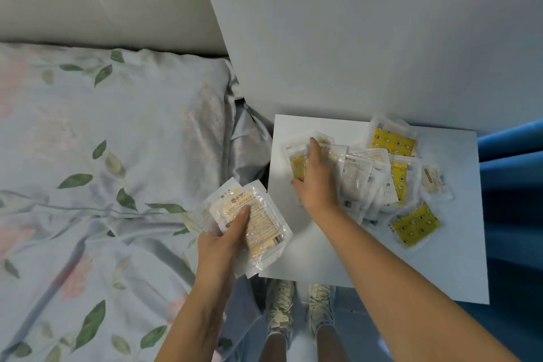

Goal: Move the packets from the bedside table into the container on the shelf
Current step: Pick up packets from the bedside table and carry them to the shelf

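Plastic packets (249,223) gripped by left fingers (239,216); right fingers (313,145) grasp another.

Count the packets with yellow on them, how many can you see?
4: one under the right hand at the table's left, one at the back, one mid-pile, one at the front right. Overlapping packets may hide more.

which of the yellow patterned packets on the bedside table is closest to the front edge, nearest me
The yellow packet at the pile's near right corner, lying alone and fully face up. The other yellow ones sit farther back, toward the wall or under the right hand.
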